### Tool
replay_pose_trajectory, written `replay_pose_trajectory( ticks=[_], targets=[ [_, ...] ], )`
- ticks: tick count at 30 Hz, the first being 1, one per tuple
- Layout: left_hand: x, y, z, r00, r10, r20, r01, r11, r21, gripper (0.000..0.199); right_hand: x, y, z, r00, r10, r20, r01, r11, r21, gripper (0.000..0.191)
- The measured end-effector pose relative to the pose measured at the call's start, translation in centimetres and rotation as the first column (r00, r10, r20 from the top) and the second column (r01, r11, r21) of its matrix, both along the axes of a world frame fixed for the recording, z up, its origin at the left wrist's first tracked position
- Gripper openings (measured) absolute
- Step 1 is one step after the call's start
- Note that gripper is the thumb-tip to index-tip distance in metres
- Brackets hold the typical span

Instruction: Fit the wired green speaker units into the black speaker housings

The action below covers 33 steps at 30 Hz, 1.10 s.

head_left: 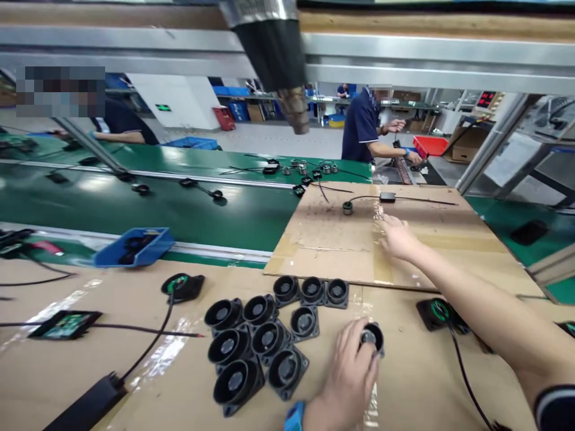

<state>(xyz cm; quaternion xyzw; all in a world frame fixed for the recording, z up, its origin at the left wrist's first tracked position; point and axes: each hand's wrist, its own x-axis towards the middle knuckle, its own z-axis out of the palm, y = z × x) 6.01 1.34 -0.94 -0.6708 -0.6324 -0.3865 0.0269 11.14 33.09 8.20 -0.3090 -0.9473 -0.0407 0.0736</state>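
My left hand [348,368], with a blue band at its wrist, has its fingers closed round a black round fan housing [372,336] on the cardboard. To its left stand several more black fan housings [269,338] in a loose cluster. My right arm stretches across to the raised cardboard sheet [332,233], where my right hand [398,236] reaches forward, fingers out and nothing visible in them. Just beyond those fingertips lies a small black box [387,196] on a cable, joined to a small round motor part [347,208].
A heat-gun-like nozzle [294,90] hangs overhead. Wired circuit boards [65,325] and a black fan with a cable [433,312] lie on the cardboard. A blue bin [135,246] stands beside the green conveyor [215,224]. Other people work behind.
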Motion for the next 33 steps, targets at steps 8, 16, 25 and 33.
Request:
replay_pose_trajectory(
  ticks=[8, 16, 25, 33],
  targets=[
    [-0.6, 1.8, -4.1, 0.996, 0.028, 0.085, -0.045, 0.976, 0.211, 0.020, -18.4, 7.5, -0.7, 0.963, 0.003, 0.270, 0.017, 0.997, -0.073, 0.070],
    [-1.3, 0.8, -1.9, 0.928, 0.041, 0.371, -0.003, 0.995, -0.103, 0.080, -12.3, 2.2, 1.5, 0.970, -0.019, 0.242, 0.057, 0.987, -0.149, 0.050],
    [-1.2, 1.5, -2.2, 0.844, 0.036, 0.534, 0.051, 0.988, -0.147, 0.048, 6.7, -16.2, 6.6, 0.655, -0.272, -0.705, -0.293, 0.768, -0.569, 0.053],
    [-0.9, -0.4, -1.6, 0.815, 0.166, 0.555, -0.087, 0.982, -0.167, 0.057, 12.9, -22.9, 2.4, 0.432, -0.662, -0.613, -0.481, 0.405, -0.777, 0.043]
  ],
)
